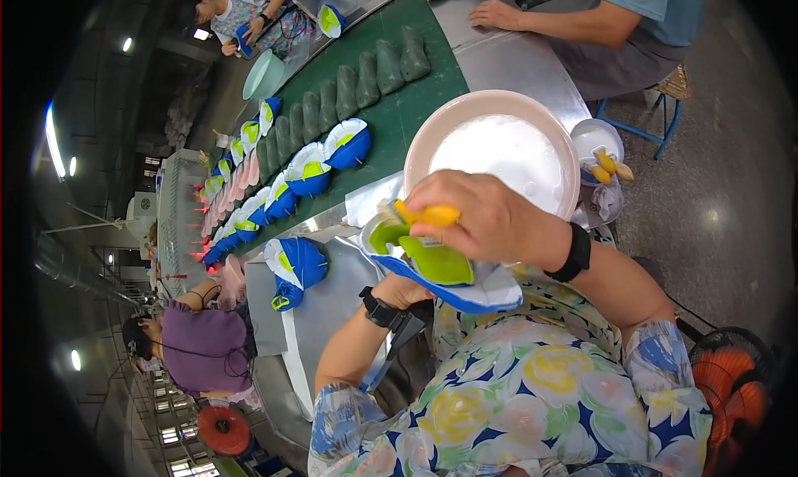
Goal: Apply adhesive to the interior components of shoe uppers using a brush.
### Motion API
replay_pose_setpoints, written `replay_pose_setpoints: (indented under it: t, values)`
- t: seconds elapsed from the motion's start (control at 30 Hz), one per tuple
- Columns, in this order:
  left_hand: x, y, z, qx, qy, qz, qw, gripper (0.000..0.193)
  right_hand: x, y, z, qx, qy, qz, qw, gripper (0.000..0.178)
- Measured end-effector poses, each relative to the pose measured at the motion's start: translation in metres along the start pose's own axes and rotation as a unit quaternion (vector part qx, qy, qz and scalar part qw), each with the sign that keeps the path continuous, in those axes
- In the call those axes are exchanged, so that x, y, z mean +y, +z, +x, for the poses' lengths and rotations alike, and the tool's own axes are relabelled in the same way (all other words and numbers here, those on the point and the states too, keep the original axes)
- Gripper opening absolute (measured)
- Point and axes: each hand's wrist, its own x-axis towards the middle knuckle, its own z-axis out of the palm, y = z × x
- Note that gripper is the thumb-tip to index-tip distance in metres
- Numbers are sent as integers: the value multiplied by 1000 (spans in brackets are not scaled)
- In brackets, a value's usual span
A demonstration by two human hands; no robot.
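Note:
My left hand [402,291] grips a blue shoe upper [482,298] from below, and its white lining and lime-green tongue face up. The fingers under the upper are mostly hidden. Closed over it, my right hand [490,215] pinches a brush [431,214] by its yellow handle. The pale bristles reach to the upper's left end, touching or just above the lining; I cannot tell which. Just beyond my right hand stands a pink basin [573,136] of white liquid. More blue uppers [299,259] lie to the left of my left hand.
On the green conveyor belt [436,49] stand rows of dark shoe lasts [347,93] and blue uppers [347,144]. A small tub [594,136] with yellow-handled brushes sits right of the basin. Co-workers are at the far right, far left and left. An orange fan [731,385] stands at lower right.

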Motion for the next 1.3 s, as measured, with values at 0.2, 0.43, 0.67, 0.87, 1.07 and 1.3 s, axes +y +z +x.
replay_pose_setpoints:
  t: [0.2,0.43,0.67,0.87,1.07,1.3]
  values:
    - [-8,6,-8,5,49,52,997,55,22,-22,-7,39,227,-48,972,24]
    - [-3,12,-12,7,101,109,989,55,36,-26,-19,71,326,-28,942,30]
    - [16,-1,-24,55,113,64,990,52,16,-49,-29,44,286,-22,957,23]
    - [11,-29,-12,80,82,7,993,50,2,-34,-17,-48,-4,-95,994,20]
    - [24,-11,-28,101,140,17,985,49,-9,-52,-22,-186,7,-135,973,28]
    - [24,9,-24,76,162,30,983,48,5,-23,10,50,132,-71,987,22]
